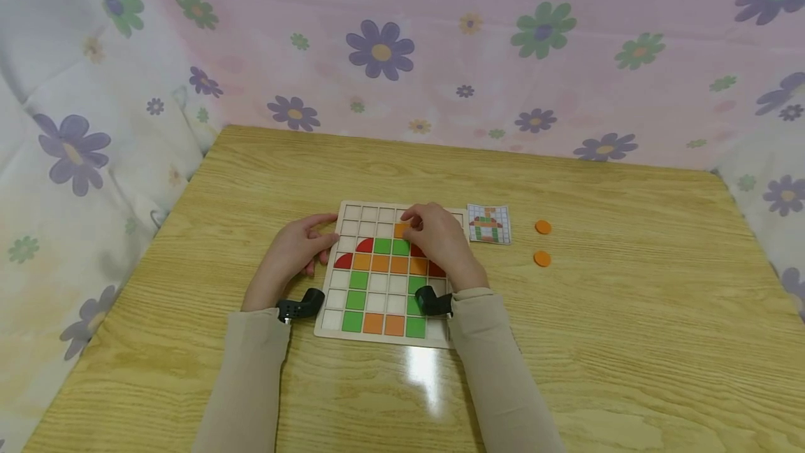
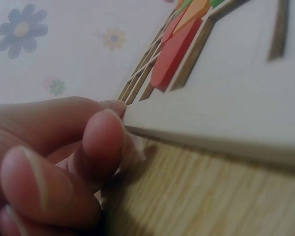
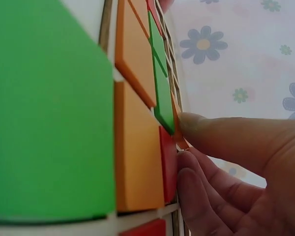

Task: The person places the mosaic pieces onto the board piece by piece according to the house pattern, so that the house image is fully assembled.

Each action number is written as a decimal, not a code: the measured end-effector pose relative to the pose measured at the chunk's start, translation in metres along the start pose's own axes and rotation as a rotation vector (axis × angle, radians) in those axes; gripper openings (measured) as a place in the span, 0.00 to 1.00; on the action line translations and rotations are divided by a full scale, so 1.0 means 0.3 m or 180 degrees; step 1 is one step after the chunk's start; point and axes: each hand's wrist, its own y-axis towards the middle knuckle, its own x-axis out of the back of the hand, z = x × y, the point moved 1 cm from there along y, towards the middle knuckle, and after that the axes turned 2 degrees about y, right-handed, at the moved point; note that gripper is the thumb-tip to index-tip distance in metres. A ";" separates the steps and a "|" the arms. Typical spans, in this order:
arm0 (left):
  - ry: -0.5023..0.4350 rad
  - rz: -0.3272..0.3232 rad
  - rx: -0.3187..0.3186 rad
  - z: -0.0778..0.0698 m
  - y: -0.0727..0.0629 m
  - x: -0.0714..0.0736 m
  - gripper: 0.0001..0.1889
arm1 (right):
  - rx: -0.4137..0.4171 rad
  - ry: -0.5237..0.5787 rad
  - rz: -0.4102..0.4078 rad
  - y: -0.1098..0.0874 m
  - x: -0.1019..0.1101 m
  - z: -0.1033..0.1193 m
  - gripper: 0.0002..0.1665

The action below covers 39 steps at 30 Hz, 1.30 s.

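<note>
A pale wooden grid board point(image 1: 390, 341) lies on the table with red, green and orange flat tiles set in its cells. My right hand point(image 1: 437, 235) is over its upper right part. There the thumb and fingers pinch an orange square tile point(image 3: 178, 123) at a cell just above the green row. Red quarter-round tiles point(image 3: 169, 162) sit beside and below those fingers, partly hidden by the hand. My left hand point(image 1: 297, 247) is at the board's left edge, its fingertips point(image 2: 113, 110) touching the rim, near a red quarter-round tile point(image 2: 174, 54).
A small printed pattern card point(image 1: 490, 224) lies against the board's right side. Farther right, an orange round disc point(image 1: 544, 227) and a second orange disc point(image 1: 542, 259) rest on the wooden table point(image 1: 629, 299). Flowered cloth point(image 1: 440, 40) hangs behind the table and at both sides.
</note>
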 end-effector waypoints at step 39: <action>-0.0017 -0.0016 -0.0046 0.005 -0.001 -0.001 0.23 | -0.0288 0.0164 -0.0133 -0.075 0.129 -0.103 0.14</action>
